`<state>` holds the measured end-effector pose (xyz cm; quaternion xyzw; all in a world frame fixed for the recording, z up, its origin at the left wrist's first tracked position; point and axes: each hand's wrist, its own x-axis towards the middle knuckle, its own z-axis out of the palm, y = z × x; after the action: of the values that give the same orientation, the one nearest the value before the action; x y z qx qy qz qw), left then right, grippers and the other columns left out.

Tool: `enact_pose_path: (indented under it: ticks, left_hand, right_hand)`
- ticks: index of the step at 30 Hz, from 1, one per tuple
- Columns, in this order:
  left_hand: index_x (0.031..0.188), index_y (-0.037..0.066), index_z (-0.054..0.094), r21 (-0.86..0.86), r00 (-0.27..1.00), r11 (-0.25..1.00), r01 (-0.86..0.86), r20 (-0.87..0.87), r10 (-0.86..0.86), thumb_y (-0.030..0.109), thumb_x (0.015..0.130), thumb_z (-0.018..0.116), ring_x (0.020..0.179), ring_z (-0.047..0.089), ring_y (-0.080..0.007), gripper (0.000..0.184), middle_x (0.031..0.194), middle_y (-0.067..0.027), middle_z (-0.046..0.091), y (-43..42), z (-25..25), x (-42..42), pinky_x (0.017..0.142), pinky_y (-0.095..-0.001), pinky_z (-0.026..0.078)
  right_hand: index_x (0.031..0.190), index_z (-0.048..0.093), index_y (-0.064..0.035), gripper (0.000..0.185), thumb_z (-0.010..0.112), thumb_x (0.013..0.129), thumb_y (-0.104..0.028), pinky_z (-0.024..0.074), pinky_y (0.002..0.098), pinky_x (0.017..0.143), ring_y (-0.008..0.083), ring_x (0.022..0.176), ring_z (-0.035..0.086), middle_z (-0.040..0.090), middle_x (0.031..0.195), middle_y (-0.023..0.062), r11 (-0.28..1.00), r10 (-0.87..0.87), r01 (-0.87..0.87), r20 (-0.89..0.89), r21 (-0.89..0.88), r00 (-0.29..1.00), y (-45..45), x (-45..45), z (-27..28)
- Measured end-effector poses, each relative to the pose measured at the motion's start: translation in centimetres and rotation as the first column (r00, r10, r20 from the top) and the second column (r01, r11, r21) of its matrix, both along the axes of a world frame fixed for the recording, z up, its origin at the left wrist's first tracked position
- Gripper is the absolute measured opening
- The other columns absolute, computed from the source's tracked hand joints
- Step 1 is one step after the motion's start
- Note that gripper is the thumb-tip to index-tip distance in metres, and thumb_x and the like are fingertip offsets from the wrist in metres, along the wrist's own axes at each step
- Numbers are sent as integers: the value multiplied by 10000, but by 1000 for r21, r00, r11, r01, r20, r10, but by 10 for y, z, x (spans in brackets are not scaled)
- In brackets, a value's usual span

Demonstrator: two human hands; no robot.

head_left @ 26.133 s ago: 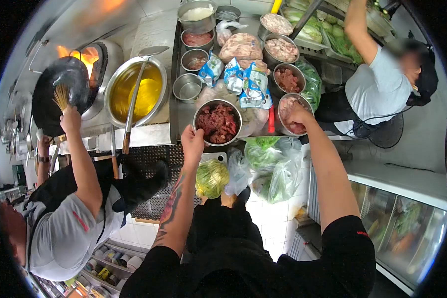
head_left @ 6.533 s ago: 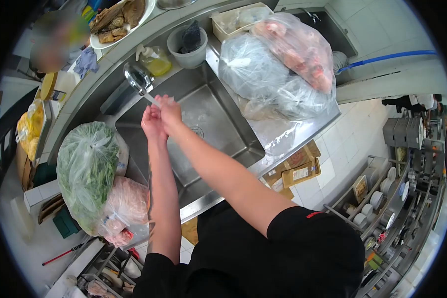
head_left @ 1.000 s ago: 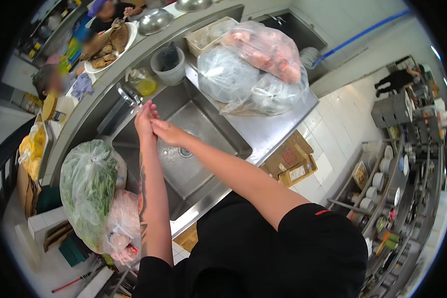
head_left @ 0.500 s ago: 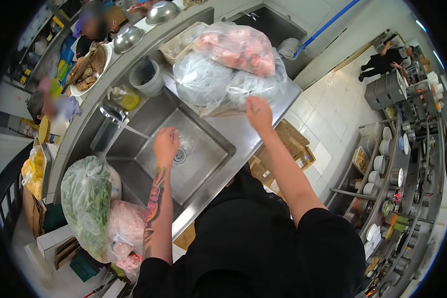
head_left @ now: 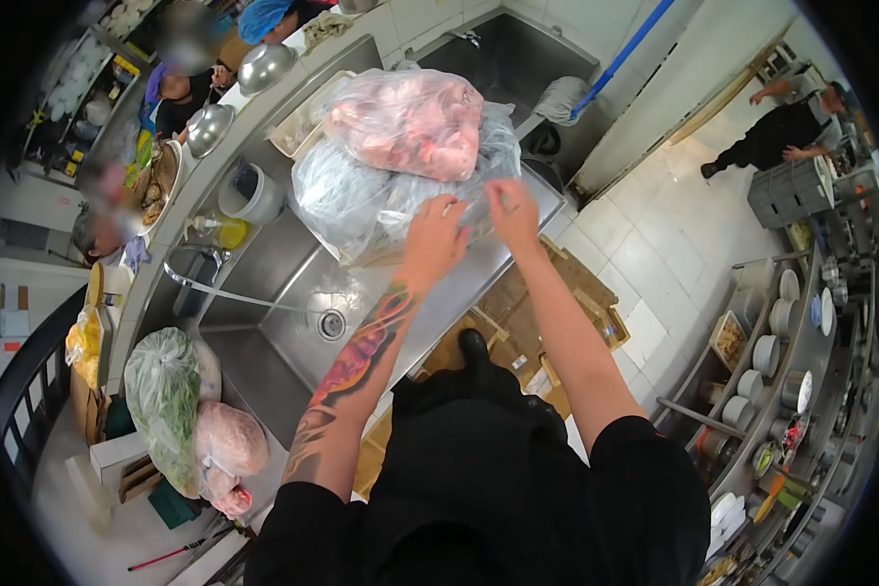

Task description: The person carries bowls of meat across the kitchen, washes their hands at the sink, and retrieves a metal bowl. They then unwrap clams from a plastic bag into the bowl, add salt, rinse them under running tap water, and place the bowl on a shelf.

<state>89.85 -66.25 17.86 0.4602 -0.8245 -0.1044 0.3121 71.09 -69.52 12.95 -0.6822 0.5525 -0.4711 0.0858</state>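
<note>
Several filled clear plastic bags sit on the steel counter beside the sink [head_left: 249, 337]. On top lies a bag of pink raw meat [head_left: 405, 127]; under it are a pale, cloudy-looking bag [head_left: 342, 200] and another clear plastic bag [head_left: 410, 195]. My left hand [head_left: 437, 241] is at the front of this lower bag, fingers bent and apart. Close by on the right, my right hand [head_left: 513, 213] has its fingers pinched at the bag's edge. Water runs from the faucet [head_left: 197, 264] into the sink.
A bag of leafy greens [head_left: 161, 410] and another bag of meat [head_left: 230, 444] lie left of the sink. Behind it stand a grey bucket [head_left: 254, 195] and a bottle of yellow liquid [head_left: 230, 232]. Flattened cardboard [head_left: 498, 322] covers the floor; a person [head_left: 786, 132] stands far right.
My left hand has moved from above the sink, right and up to the bags. My right hand stays by the bag's edge. The view has shifted, and the person at far right has moved.
</note>
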Motion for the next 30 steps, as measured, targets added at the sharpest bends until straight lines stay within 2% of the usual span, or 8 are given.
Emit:
enact_pose_path:
  ticks: [1,2,4,7,11,13,24,30]
  left_hand:
    - [1155,109,671,-20,998,1000,-22,60,23,153,813,732,1120,546,-315,350,1228,-98,562,-3,-3,-15,923,-434,477]
    - [1155,109,671,-18,997,999,-36,67,37,153,813,732,1120,546,-315,350,1228,-98,562,-4,-4,-27,923,-434,477]
    - [1174,123,667,92,976,994,-54,217,33,129,788,734,1122,535,-314,392,1234,-89,553,-4,-4,-42,951,-446,462]
    - [1190,112,659,-35,970,997,-65,231,71,64,775,676,1126,544,-286,418,1207,-90,566,-5,-27,-43,895,-419,473]
    - [1207,109,646,-55,988,998,-37,147,45,11,762,634,1133,552,-298,455,1214,-96,572,-1,-34,-33,917,-423,480]
    - [1250,78,615,15,998,1000,-6,55,5,-27,772,647,1145,555,-324,491,1257,-124,574,0,-34,-27,976,-441,474]
    - [1385,39,513,178,996,980,85,-32,-81,33,848,635,1249,527,-370,550,1395,-165,541,30,-22,22,1049,-429,449]
    - [1305,56,589,169,997,984,49,57,-60,100,845,665,1220,543,-351,468,1323,-155,572,25,0,26,1026,-427,453]
  right_hand:
    - [1016,667,-58,199,720,843,-140,501,425,819,335,934,635,686,978,130,982,-188,189,44,-18,981,-7,-11,0]
    - [1016,667,-58,199,720,843,-140,501,425,819,335,934,635,686,978,130,985,-173,174,51,-15,984,-15,-20,-4]
    - [1072,640,-32,303,750,843,-197,512,429,796,341,911,654,694,924,145,867,-310,283,-1,410,951,-28,-32,-20]
    - [1136,611,-12,433,793,796,-211,522,405,791,314,873,680,701,895,150,762,-325,179,128,622,937,-35,-31,-35]
    - [1100,642,-8,361,775,798,-154,529,381,769,273,820,689,707,900,133,792,-398,183,267,582,878,-40,-35,-87]
    - [1040,671,-2,257,735,821,-118,529,348,753,228,799,681,711,885,119,824,-335,15,465,567,820,-39,-41,-109]
    - [1076,700,-19,181,617,929,-86,486,294,675,140,694,585,665,782,83,853,-162,-71,392,517,905,48,0,-54]
    - [982,708,-21,142,627,923,-122,527,417,751,340,799,678,708,905,190,902,-29,-104,299,418,954,69,0,-53]
